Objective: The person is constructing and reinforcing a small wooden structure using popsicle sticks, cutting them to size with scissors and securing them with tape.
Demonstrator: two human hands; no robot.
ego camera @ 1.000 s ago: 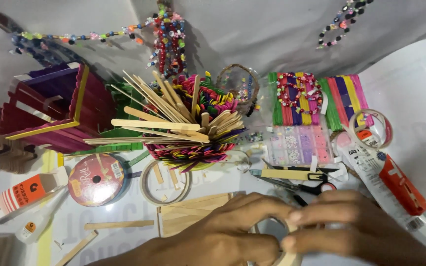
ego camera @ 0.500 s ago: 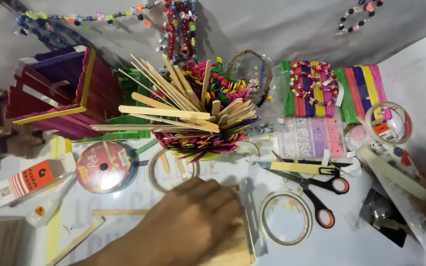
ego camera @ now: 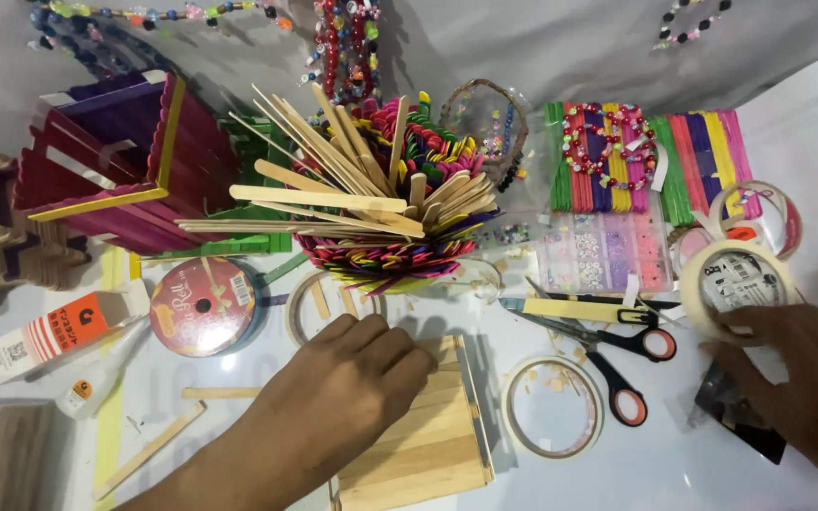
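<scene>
- A panel of plain wooden craft sticks (ego camera: 428, 431) is pressed flat on the white table (ego camera: 665, 473) by the left hand (ego camera: 338, 397), whose palm faces down and whose fingers are loosely spread over the panel's upper left part; nothing is gripped.
- A roll of masking tape (ego camera: 736, 284) is held at the right edge by the right hand (ego camera: 797, 378), the fingers being closed on its lower rim.
- Between the hands, a second tape ring (ego camera: 553, 405) is seen lying flat, with black scissors with red-lined handles (ego camera: 608, 345) just above it.
- Left of the panel, a red ribbon spool (ego camera: 205, 305) and a glue box (ego camera: 54, 331) are placed.
- Farther back, a woven cup bristling with craft sticks (ego camera: 385, 213) is set, flanked by a purple stick box (ego camera: 115, 161) and packs of coloured sticks (ego camera: 646, 156).
</scene>
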